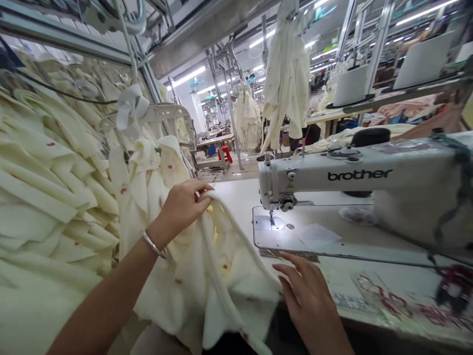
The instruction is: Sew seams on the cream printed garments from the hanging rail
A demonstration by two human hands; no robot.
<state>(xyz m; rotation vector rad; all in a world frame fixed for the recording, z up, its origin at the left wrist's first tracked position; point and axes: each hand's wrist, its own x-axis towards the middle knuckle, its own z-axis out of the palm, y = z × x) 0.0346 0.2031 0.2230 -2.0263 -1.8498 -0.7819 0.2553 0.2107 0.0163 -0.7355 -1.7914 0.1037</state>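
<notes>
Your left hand point(183, 204) had its fingers point(201, 190) clamped on the top edge of the cream garment point(207, 276), which hung down under them off the bench point(240, 197) edge. Your right hand point(305, 291) lay flat on the bench, fingers together and holding nothing, just touching the cloth's hem. The brother sewing machine point(354, 180) sat beyond those fingers, with stacked cream pieces point(48, 197) left of your left hand.

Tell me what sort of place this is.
Most likely a garment factory's sewing floor. An industrial sewing machine stands on the table, stacks of cream fabric pieces hang alongside, and more garments hang from overhead rails above further workstations.
</notes>
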